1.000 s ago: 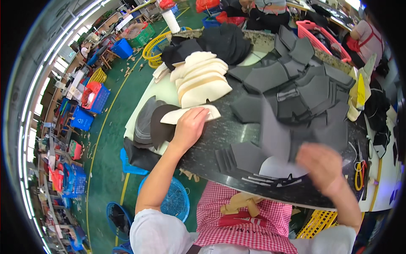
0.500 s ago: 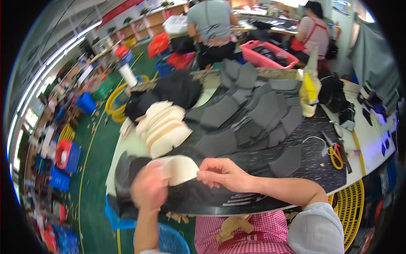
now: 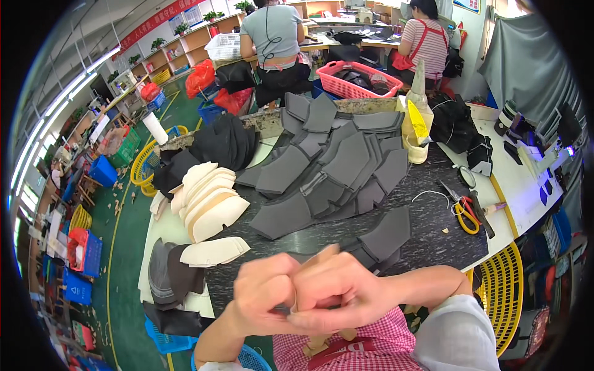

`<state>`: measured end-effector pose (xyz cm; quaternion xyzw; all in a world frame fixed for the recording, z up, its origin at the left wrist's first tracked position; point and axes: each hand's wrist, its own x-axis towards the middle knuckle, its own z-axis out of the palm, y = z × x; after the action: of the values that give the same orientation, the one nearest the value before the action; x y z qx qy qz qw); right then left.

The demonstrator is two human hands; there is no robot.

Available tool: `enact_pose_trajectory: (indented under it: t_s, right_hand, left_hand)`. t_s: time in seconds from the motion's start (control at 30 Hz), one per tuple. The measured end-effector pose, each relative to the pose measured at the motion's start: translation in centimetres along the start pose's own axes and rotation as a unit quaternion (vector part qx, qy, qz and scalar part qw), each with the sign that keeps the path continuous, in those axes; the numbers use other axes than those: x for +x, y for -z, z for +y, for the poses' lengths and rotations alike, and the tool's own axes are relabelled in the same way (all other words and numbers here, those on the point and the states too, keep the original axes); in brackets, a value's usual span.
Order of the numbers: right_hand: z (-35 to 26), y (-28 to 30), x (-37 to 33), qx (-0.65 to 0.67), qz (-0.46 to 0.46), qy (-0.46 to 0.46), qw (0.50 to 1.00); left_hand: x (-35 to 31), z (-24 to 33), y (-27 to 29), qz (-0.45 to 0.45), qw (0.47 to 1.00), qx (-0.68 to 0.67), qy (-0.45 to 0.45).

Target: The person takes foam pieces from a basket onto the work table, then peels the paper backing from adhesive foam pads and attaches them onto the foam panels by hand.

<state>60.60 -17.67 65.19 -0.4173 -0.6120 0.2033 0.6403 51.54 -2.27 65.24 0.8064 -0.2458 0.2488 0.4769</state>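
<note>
My left hand (image 3: 265,285) and my right hand (image 3: 340,289) meet in front of my apron, knuckles close together, both closed in a pinch. A thin edge of a cream sheet piece (image 3: 323,253) shows above my right fingers; the hands hide the rest of it. Just left of my hands, a small stack of cream pieces (image 3: 215,252) lies on the table beside dark curved pieces (image 3: 166,272). Beyond it fans a larger pile of cream pieces (image 3: 207,201).
Dark grey pieces (image 3: 337,164) cover the table's middle. Scissors (image 3: 464,213) lie to the right; a pale container with a yellow label (image 3: 416,133) stands behind. A yellow basket (image 3: 500,297) is at lower right. Two people work at a far table, near a pink basket (image 3: 359,80).
My hands have come together and nearer my body, and the cream piece that spread between them is now mostly hidden. The view has shifted, so the table appears farther left.
</note>
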Motion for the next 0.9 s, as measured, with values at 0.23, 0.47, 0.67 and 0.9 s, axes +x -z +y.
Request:
enact_pose_trajectory:
  t_s: [0.23, 0.47, 0.67, 0.9]
  right_hand:
    - [1.1, 1.3, -4.1, -0.032, 0.090, -0.008, 0.995]
    - [3.6, -1.6, -20.3, -0.282, -0.097, -0.172, 0.939]
    - [0.1, 0.3, -14.0, 0.051, 0.092, -0.309, 0.945]
    - [0.5, 6.8, -14.2, -0.227, 0.166, -0.324, 0.903]
  left_hand:
    - [-2.3, -1.6, -2.3, 0.184, 0.830, -0.511, 0.127]
    - [-1.9, -4.8, 0.1, 0.202, 0.767, -0.608, 0.028]
    - [-3.8, -0.3, -7.1, -0.097, 0.977, -0.123, 0.146]
    - [-5.6, -3.5, -7.6, -0.018, 0.933, -0.076, 0.350]
